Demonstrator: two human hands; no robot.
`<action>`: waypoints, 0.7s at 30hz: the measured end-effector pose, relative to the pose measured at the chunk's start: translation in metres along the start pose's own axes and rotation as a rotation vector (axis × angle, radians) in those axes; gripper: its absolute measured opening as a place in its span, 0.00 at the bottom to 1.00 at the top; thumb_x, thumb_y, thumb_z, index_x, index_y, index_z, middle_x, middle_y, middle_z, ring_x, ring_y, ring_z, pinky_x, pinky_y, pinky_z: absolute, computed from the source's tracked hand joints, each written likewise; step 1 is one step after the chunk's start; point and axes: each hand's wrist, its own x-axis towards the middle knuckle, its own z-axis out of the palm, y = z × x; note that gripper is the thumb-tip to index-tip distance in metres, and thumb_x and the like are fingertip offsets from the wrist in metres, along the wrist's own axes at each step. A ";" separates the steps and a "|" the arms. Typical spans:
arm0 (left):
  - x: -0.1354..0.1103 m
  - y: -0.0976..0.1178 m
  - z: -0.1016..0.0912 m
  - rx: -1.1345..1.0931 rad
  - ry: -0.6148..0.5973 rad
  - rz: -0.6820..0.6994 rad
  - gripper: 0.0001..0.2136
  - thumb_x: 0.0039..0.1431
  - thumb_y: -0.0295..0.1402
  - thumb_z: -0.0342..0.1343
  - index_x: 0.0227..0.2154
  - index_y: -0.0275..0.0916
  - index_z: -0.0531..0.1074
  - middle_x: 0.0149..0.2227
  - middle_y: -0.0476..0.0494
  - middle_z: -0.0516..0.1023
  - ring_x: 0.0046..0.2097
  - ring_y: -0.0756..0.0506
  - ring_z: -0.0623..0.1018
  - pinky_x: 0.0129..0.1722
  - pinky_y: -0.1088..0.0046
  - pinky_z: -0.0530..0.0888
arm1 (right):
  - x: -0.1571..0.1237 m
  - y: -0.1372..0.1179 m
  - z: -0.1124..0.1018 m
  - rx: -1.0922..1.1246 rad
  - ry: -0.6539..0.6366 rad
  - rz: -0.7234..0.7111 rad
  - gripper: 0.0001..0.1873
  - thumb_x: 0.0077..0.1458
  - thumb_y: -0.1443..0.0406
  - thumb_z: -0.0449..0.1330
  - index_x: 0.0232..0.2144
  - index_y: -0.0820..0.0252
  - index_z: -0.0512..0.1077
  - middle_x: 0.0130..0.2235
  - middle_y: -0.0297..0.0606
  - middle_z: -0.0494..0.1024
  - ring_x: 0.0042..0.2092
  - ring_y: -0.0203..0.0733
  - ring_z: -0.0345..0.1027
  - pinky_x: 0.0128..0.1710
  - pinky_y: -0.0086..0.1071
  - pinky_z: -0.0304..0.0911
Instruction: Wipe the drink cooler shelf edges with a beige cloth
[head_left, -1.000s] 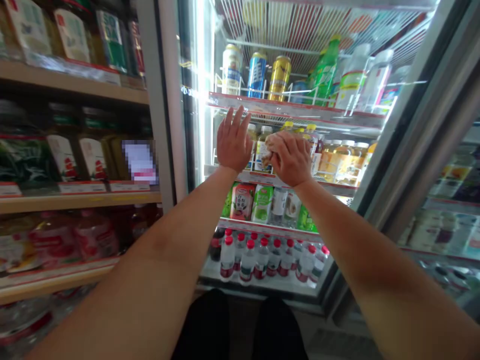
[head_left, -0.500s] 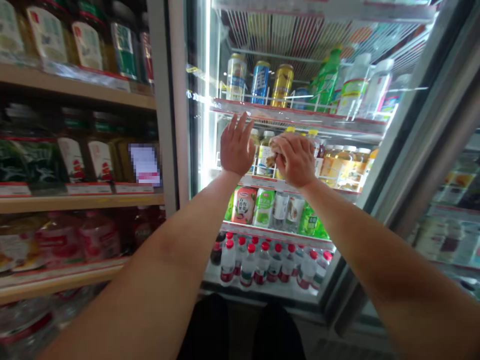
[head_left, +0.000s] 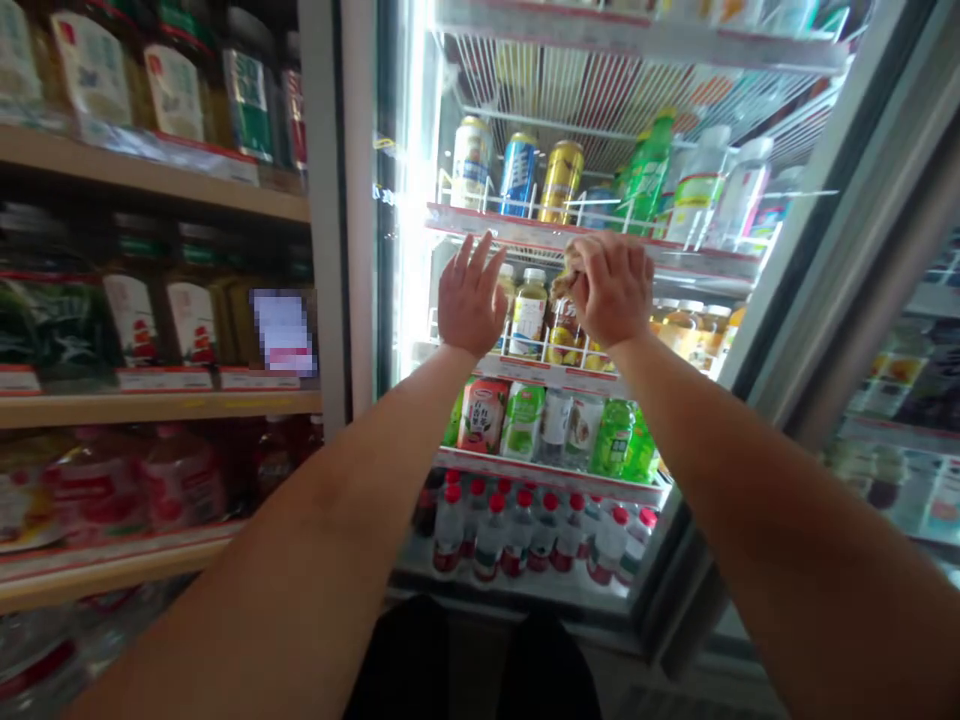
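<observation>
Both arms reach up into an open drinks cooler. My left hand [head_left: 468, 300] is flat with its fingers spread, held in front of the second shelf's left end, next to a yellow-green bottle [head_left: 529, 312]. My right hand [head_left: 613, 288] is closed on a small crumpled cloth [head_left: 571, 262], pressed against the red-edged front rail of the can shelf [head_left: 525, 230]. Above the rail stand a white can [head_left: 470, 160], a blue can [head_left: 517, 170] and a gold can [head_left: 560, 180]. The cloth shows only at the thumb side of the fist.
Green bottles [head_left: 651, 160] and clear bottles [head_left: 705, 190] fill the upper shelf's right. Below are juice cartons [head_left: 483, 415] and red-capped water bottles [head_left: 517, 525]. The open cooler door frame [head_left: 847, 250] slants at the right. Wooden store shelves [head_left: 150, 405] with packaged goods stand at the left.
My right hand has risen with the cloth from the second-shelf bottles up to the rail of the can shelf. The left hand has stayed almost in place.
</observation>
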 end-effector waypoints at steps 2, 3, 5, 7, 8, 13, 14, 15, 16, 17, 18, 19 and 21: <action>0.000 -0.001 0.000 0.018 -0.001 0.003 0.25 0.63 0.29 0.45 0.64 0.44 0.63 0.67 0.44 0.61 0.70 0.41 0.55 0.67 0.53 0.59 | -0.001 -0.001 0.000 0.005 0.001 0.000 0.24 0.62 0.63 0.51 0.60 0.55 0.66 0.61 0.44 0.68 0.62 0.57 0.59 0.61 0.55 0.56; 0.000 -0.002 -0.001 0.025 -0.003 0.007 0.25 0.63 0.29 0.45 0.64 0.44 0.63 0.67 0.44 0.61 0.70 0.41 0.55 0.67 0.53 0.59 | -0.001 0.000 0.000 0.012 0.006 0.006 0.24 0.62 0.63 0.51 0.60 0.55 0.67 0.61 0.44 0.68 0.62 0.57 0.59 0.61 0.54 0.56; 0.001 -0.004 -0.002 0.028 -0.008 0.018 0.25 0.63 0.30 0.46 0.63 0.44 0.63 0.67 0.43 0.61 0.70 0.41 0.56 0.67 0.54 0.59 | 0.001 0.000 -0.001 0.032 0.018 0.032 0.23 0.62 0.64 0.51 0.58 0.55 0.68 0.60 0.42 0.70 0.61 0.56 0.60 0.61 0.53 0.57; 0.002 -0.007 -0.004 0.019 -0.015 0.031 0.25 0.62 0.31 0.47 0.62 0.44 0.64 0.67 0.43 0.62 0.69 0.40 0.58 0.67 0.54 0.59 | 0.002 0.001 -0.001 0.051 0.041 0.075 0.22 0.61 0.64 0.52 0.56 0.56 0.70 0.58 0.42 0.71 0.60 0.55 0.61 0.61 0.52 0.57; 0.004 -0.008 -0.005 0.013 -0.023 0.032 0.24 0.62 0.31 0.47 0.62 0.44 0.65 0.66 0.43 0.63 0.69 0.40 0.59 0.67 0.54 0.58 | 0.002 0.001 -0.001 0.057 0.057 0.094 0.22 0.60 0.64 0.52 0.56 0.57 0.70 0.57 0.42 0.72 0.59 0.55 0.62 0.61 0.51 0.58; 0.025 -0.004 -0.003 -0.032 0.003 -0.081 0.27 0.61 0.33 0.49 0.64 0.43 0.63 0.69 0.44 0.58 0.69 0.37 0.57 0.69 0.50 0.54 | 0.002 0.002 0.001 0.055 0.128 0.169 0.22 0.61 0.64 0.50 0.57 0.57 0.69 0.58 0.43 0.71 0.59 0.55 0.62 0.61 0.52 0.58; 0.032 -0.002 -0.001 -0.048 0.008 -0.095 0.27 0.62 0.33 0.49 0.65 0.45 0.62 0.70 0.47 0.54 0.70 0.37 0.54 0.69 0.49 0.52 | 0.002 0.002 0.002 0.055 0.141 0.186 0.23 0.62 0.65 0.49 0.57 0.57 0.69 0.58 0.43 0.70 0.59 0.55 0.61 0.61 0.53 0.58; 0.039 -0.001 0.001 -0.065 -0.002 -0.090 0.28 0.63 0.34 0.48 0.66 0.48 0.60 0.71 0.52 0.52 0.71 0.39 0.51 0.70 0.50 0.50 | 0.002 0.002 0.002 0.056 0.154 0.204 0.23 0.62 0.65 0.49 0.58 0.57 0.69 0.59 0.43 0.70 0.60 0.56 0.61 0.61 0.53 0.57; 0.045 0.000 0.003 -0.080 -0.031 -0.065 0.28 0.64 0.35 0.47 0.67 0.52 0.59 0.71 0.57 0.50 0.72 0.41 0.48 0.71 0.50 0.48 | 0.002 0.002 0.003 0.055 0.169 0.224 0.23 0.63 0.65 0.48 0.58 0.58 0.68 0.59 0.44 0.69 0.60 0.56 0.60 0.61 0.53 0.57; 0.051 0.000 0.005 -0.089 -0.073 -0.029 0.27 0.65 0.36 0.46 0.67 0.54 0.58 0.71 0.61 0.49 0.72 0.43 0.45 0.71 0.51 0.46 | 0.003 0.002 0.004 0.050 0.187 0.249 0.23 0.63 0.65 0.47 0.58 0.58 0.68 0.60 0.45 0.69 0.60 0.56 0.60 0.62 0.53 0.56; 0.056 -0.001 0.008 -0.091 -0.120 0.008 0.26 0.66 0.36 0.46 0.67 0.54 0.57 0.70 0.64 0.48 0.73 0.44 0.43 0.72 0.51 0.45 | 0.003 0.002 0.004 0.041 0.203 0.273 0.24 0.64 0.65 0.46 0.59 0.59 0.67 0.60 0.46 0.68 0.61 0.56 0.60 0.62 0.53 0.55; 0.059 -0.002 0.011 -0.089 -0.162 0.040 0.26 0.66 0.37 0.45 0.67 0.53 0.57 0.70 0.65 0.47 0.73 0.45 0.42 0.72 0.51 0.43 | 0.004 0.002 0.005 0.029 0.212 0.292 0.24 0.64 0.65 0.46 0.59 0.60 0.67 0.60 0.46 0.68 0.61 0.56 0.60 0.62 0.54 0.55; 0.062 -0.005 0.017 -0.083 -0.209 0.070 0.26 0.67 0.39 0.44 0.68 0.49 0.55 0.71 0.66 0.44 0.73 0.45 0.40 0.72 0.51 0.40 | 0.004 0.002 0.005 0.003 0.215 0.307 0.24 0.65 0.64 0.45 0.59 0.60 0.67 0.61 0.47 0.68 0.61 0.56 0.59 0.63 0.53 0.54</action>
